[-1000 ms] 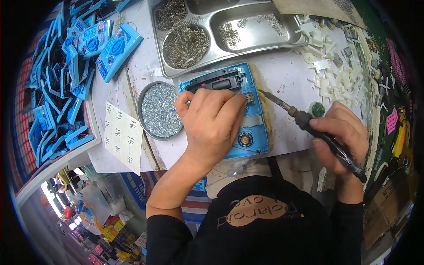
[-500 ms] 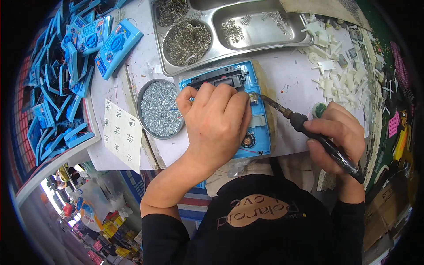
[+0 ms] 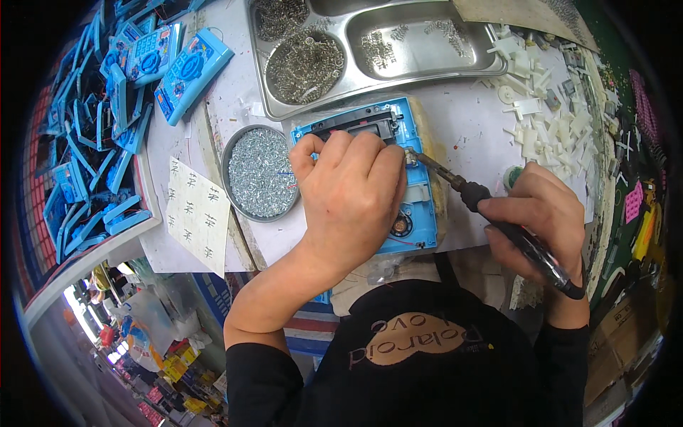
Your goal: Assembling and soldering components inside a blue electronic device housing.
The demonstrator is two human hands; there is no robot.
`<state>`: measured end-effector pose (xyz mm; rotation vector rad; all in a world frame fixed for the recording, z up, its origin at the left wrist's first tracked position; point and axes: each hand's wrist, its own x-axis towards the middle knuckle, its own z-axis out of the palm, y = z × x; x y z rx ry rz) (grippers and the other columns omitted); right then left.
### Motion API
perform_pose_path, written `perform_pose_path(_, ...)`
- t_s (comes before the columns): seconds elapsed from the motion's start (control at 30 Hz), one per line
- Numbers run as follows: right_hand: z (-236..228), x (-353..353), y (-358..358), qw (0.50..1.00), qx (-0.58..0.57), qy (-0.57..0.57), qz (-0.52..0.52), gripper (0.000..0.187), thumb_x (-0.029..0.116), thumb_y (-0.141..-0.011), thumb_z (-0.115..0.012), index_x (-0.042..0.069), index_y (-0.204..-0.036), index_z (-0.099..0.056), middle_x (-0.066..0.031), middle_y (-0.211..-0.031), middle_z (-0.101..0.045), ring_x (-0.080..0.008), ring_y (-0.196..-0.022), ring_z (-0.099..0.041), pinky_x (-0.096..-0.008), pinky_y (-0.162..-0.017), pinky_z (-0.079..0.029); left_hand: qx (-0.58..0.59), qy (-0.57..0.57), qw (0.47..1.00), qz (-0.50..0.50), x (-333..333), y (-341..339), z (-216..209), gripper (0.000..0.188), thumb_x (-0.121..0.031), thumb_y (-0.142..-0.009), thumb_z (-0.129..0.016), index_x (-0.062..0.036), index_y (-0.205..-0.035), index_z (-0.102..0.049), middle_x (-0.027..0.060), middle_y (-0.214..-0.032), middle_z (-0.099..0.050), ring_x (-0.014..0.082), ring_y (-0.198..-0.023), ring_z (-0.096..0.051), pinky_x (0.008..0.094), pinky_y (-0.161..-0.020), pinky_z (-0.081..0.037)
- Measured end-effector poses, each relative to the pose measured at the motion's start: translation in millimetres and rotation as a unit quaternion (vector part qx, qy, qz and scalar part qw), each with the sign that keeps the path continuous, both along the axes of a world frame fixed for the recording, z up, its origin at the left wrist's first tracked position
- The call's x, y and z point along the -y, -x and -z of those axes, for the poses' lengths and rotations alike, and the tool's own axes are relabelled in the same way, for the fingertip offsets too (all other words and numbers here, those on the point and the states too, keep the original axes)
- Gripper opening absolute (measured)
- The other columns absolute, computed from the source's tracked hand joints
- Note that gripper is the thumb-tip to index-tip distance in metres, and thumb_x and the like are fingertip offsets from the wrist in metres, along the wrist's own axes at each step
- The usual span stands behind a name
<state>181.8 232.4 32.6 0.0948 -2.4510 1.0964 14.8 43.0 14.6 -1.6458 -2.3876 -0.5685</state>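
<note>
A soldering iron (image 3: 466,188) with a dark grip lies in my right hand (image 3: 544,220), fingers closed round its handle. Its tip touches or nearly touches a small metal part (image 3: 411,158) inside an open blue plastic casing (image 3: 421,196). My left hand (image 3: 348,196) is over the casing, knuckles up and fingers curled down. What its fingertips pinch is hidden beneath the hand. A black molded part (image 3: 382,121) shows at the casing's far end, and a round speaker-like part (image 3: 402,225) at its near end. Beside my right hand is a small green roll (image 3: 514,176).
A grey round bowl of small screws (image 3: 229,183) stands left of the casing. Behind is a steel tray (image 3: 338,99) of springs. White plastic parts (image 3: 533,121) are heaped at right, and blue toy casings (image 3: 188,75) at left. A handwritten sheet (image 3: 196,220) lies near the bowl.
The soldering iron and my right hand have shifted very slightly, the iron's tip staying at the metal part. My left hand keeps its place over the casing. The whole view has moved a little.
</note>
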Motion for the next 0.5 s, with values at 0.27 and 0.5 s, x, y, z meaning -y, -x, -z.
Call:
perform_pose_path(0.27, -8, -5, -12, 1.0, -0.007, 0.011, 0.024, 0.03, 0.005, -0.071, -0.079, 0.003, -0.1, -0.072, -0.0077, -0.069, -0.054, -0.0248, -0.058, -0.052, -0.0348, -0.053, -0.039, -0.009, -0.001, 1.0, 0.002, 0, 0, 1, 0.016, -0.007, -0.077, -0.079, -0.0124, -0.089, -0.069, -0.0003, -0.082, -0.061, 0.0198, -0.077, -0.057, 0.0386, -0.081, -0.034)
perform_pose_path(0.5, -10, -5, -17, 0.999, -0.005, 0.01, 0.033, 0.029, 0.006, -0.074, -0.079, 0.002, -0.101, -0.072, -0.0078, -0.068, -0.054, -0.0248, -0.058, -0.051, -0.035, -0.053, -0.039, -0.01, -0.002, 1.0, 0.0, 0, -1, -1, 0.015, -0.007, -0.078, -0.079, -0.0121, -0.089, -0.07, -0.0008, -0.082, -0.061, 0.0194, -0.077, -0.058, 0.0383, -0.081, -0.034)
